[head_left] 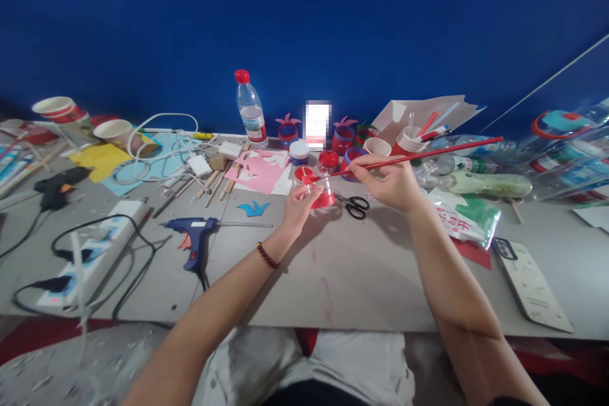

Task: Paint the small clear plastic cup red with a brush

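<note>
Above the table's middle, my left hand [299, 206] grips a short clear plastic bottle piece [325, 196] partly coated in red paint. Its fingers are wrapped around the near side and hide part of it. My right hand [384, 179] pinches a long red paintbrush [442, 151], whose tip end reaches the bottle piece; exact contact is too small to tell. Just behind stands an open jar of red paint [328, 161], beside a white-lidded jar [299, 152]. Black-handled scissors [356, 207] lie between my hands.
A blue glue gun [193, 238], a power strip [98, 254] and cables lie left. A water bottle [251, 111] stands at the back. Painted cups [343, 138] line the wall. Plastic bottles [490, 184] and a phone [533, 282] lie right.
</note>
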`<act>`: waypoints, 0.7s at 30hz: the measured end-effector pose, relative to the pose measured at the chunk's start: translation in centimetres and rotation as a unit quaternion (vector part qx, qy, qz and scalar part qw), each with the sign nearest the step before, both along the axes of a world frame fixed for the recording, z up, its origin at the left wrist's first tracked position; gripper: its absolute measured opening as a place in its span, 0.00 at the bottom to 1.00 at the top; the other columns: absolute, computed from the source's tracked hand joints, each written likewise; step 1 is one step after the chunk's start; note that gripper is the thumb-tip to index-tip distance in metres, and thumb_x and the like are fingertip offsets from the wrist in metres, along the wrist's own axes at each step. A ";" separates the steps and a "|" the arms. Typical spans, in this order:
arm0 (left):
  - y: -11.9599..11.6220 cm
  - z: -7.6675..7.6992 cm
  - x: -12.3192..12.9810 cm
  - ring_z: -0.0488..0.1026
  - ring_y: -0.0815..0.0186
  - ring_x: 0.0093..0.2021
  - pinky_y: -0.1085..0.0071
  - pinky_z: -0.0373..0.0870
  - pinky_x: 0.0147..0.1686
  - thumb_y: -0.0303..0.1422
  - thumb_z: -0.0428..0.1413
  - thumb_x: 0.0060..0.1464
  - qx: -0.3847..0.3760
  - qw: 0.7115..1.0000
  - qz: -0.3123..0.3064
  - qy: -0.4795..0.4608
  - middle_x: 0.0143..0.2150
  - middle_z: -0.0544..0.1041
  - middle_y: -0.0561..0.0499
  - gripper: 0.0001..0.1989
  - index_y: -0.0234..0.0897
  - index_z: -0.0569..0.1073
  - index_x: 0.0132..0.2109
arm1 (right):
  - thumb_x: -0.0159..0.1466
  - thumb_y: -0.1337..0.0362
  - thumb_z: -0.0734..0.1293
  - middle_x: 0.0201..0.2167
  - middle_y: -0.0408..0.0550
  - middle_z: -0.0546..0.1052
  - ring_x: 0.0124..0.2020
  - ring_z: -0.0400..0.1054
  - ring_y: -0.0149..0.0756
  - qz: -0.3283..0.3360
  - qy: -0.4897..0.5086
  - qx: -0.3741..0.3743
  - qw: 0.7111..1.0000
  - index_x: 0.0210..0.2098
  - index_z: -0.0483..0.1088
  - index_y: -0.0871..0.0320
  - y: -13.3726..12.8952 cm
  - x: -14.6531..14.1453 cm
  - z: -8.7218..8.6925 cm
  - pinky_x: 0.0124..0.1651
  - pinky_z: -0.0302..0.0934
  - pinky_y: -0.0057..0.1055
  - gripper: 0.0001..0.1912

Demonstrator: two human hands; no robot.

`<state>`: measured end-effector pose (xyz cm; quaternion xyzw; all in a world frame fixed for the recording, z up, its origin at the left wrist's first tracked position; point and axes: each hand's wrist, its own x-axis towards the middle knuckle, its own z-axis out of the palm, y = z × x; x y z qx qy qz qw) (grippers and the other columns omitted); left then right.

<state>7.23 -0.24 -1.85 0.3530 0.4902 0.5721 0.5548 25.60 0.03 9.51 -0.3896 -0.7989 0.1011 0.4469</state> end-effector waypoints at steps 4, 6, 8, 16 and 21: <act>0.1 -0.1 -0.1 0.73 0.64 0.33 0.68 0.68 0.35 0.45 0.69 0.47 0.003 0.999 -0.031 0.005 0.27 0.76 0.51 0.15 0.38 0.77 0.29 | 0.66 0.63 0.67 0.34 0.48 0.84 0.35 0.78 0.40 -0.025 -0.002 -0.015 1.000 0.31 0.78 0.54 0.1 0.5 0.1 0.38 0.75 0.39 0.09; 0.1 0.0 -0.1 0.74 0.63 0.34 0.67 0.69 0.37 0.46 0.69 0.47 0.005 0.999 -0.031 0.004 0.30 0.78 0.50 0.16 0.38 0.79 0.31 | 0.65 0.62 0.67 0.34 0.47 0.83 0.35 0.78 0.41 -0.032 -0.002 -0.026 0.999 0.32 0.79 0.53 0.2 0.8 0.1 0.39 0.75 0.40 0.09; 0.1 0.0 -0.1 0.75 0.63 0.36 0.67 0.69 0.39 0.47 0.68 0.46 0.005 0.999 -0.031 0.002 0.32 0.79 0.48 0.17 0.38 0.80 0.33 | 0.65 0.62 0.68 0.34 0.46 0.83 0.34 0.77 0.41 -0.031 0.004 -0.033 0.999 0.32 0.79 0.52 0.2 1.0 0.3 0.39 0.75 0.41 0.07; 0.2 0.2 0.0 0.76 0.63 0.36 0.65 0.70 0.41 0.48 0.69 0.44 0.008 1.000 -0.029 0.004 0.33 0.81 0.48 0.18 0.37 0.81 0.32 | 0.66 0.60 0.68 0.36 0.48 0.83 0.37 0.77 0.40 -0.021 0.033 -0.034 0.999 0.35 0.78 0.52 0.0 0.6 -0.2 0.42 0.76 0.41 0.07; 0.1 0.1 0.0 0.76 0.62 0.36 0.65 0.70 0.39 0.48 0.68 0.46 0.005 0.999 -0.032 0.024 0.33 0.81 0.47 0.18 0.38 0.82 0.34 | 0.67 0.62 0.66 0.35 0.48 0.83 0.38 0.77 0.39 0.027 0.010 -0.015 0.999 0.35 0.78 0.54 0.0 -0.5 -0.9 0.44 0.75 0.41 0.08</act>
